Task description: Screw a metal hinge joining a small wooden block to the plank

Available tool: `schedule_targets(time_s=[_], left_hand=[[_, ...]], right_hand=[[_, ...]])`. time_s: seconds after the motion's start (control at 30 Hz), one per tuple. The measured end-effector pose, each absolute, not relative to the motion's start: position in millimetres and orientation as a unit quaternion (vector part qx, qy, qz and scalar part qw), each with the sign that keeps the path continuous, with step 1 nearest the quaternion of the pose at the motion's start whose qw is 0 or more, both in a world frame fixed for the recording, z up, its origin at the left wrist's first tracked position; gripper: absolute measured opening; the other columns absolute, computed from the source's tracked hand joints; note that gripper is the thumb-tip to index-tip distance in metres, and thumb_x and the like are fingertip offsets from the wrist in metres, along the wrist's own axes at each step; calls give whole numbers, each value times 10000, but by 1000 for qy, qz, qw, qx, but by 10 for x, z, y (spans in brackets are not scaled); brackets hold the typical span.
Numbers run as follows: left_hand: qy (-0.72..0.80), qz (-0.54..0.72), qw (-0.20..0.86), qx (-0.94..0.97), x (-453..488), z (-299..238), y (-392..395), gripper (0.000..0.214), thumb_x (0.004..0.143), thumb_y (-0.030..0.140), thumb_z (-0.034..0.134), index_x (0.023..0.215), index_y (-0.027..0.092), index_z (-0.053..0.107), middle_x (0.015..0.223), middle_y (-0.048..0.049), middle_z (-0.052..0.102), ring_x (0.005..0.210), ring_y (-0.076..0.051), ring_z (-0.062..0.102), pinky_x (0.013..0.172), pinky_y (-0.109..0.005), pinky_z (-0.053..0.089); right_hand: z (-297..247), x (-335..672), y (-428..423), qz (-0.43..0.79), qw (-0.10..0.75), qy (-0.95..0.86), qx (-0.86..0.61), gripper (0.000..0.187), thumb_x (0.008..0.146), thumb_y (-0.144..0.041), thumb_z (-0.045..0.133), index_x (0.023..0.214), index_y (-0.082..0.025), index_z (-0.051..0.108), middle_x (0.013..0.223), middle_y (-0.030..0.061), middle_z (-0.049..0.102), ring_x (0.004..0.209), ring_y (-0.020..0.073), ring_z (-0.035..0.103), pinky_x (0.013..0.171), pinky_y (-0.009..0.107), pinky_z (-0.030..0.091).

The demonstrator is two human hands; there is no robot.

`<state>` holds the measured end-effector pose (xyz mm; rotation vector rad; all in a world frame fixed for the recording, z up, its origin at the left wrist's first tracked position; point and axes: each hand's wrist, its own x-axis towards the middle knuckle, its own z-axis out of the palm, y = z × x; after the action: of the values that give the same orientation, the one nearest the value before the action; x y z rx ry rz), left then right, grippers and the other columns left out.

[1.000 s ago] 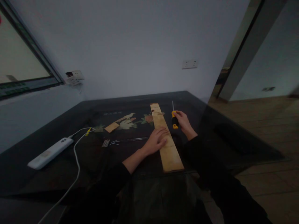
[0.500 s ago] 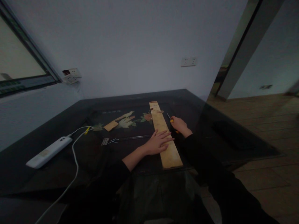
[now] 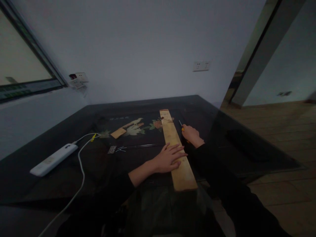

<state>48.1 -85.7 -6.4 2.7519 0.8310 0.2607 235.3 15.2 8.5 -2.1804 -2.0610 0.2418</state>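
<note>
A long, pale wooden board (image 3: 170,131) lies lengthwise on the dark table, its near end jutting past the front edge. My left hand (image 3: 169,158) rests flat across the board, fingers spread. Just right of the board, my right hand (image 3: 192,135) is wrapped round a yellow-handled screwdriver (image 3: 180,123), whose thin metal shaft points away from me. Most of the handle is hidden by the fingers. To the left lie a small wooden block (image 3: 118,133), a metal hinge-like plate (image 3: 112,149) and several thin silvery pieces (image 3: 120,149), too small to name surely.
A white power strip (image 3: 54,159) lies at the table's left, its white cable (image 3: 82,171) running off the front edge. The dark table (image 3: 145,177) has a painted flower pattern. Behind it rises a wall with sockets (image 3: 201,65); a window is at the left.
The board has slid towards me under my left hand, so its near end now passes the table's front edge. My right hand still holds the screwdriver beside it. The view has shifted slightly.
</note>
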Motion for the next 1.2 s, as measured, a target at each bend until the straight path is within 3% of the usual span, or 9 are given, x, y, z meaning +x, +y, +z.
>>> schedule_targets(time_s=[0.23,0.4,0.53,0.63,0.83,1.2], left_hand=[[273,90,111,951,462,-54,-865,484,970,406,357,1448,327,363,1572,-32,295,1458,-238,232,1170,-566,129],[266,120,49,955,374,19,-740,479,975,407,381,1437,283,385,1500,-64,426,1395,-197,362,1186,-480,166],[370,184,-26,910,33,158,-451,403,966,321,408,1351,236,494,1382,-70,550,1285,-181,487,1176,-410,225],[534,194,-66,820,-419,239,-230,378,953,286,403,1294,207,545,1318,-82,590,1236,-213,520,1091,-377,360],[783,58,-73,615,-1240,161,-115,413,881,333,520,1269,200,572,1333,-158,556,1210,-344,525,984,-475,425],[821,26,6,571,-1434,-38,3,460,931,318,352,1363,250,494,1387,-156,518,1261,-352,494,989,-508,405]], right_hand=[[113,2377,114,61,58,-695,-714,412,920,-335,426,1291,-179,512,1196,164,626,1082,333,634,853,423,488],[117,2394,116,54,57,-695,-715,409,923,-364,447,1281,-176,514,1184,163,627,1066,333,640,835,420,498],[105,2396,132,47,50,-690,-720,390,925,-376,460,1257,-182,526,1159,153,634,1042,333,650,804,417,508],[115,2396,126,49,46,-688,-723,373,928,-382,463,1235,-185,540,1158,147,629,1037,318,653,799,403,508],[193,2385,63,11,77,-694,-716,336,943,-346,435,1199,-177,571,1134,139,620,1040,296,636,771,370,499],[190,2247,51,-10,138,-727,-672,343,948,-360,424,1195,-211,610,1150,111,620,1034,248,608,781,325,472]])
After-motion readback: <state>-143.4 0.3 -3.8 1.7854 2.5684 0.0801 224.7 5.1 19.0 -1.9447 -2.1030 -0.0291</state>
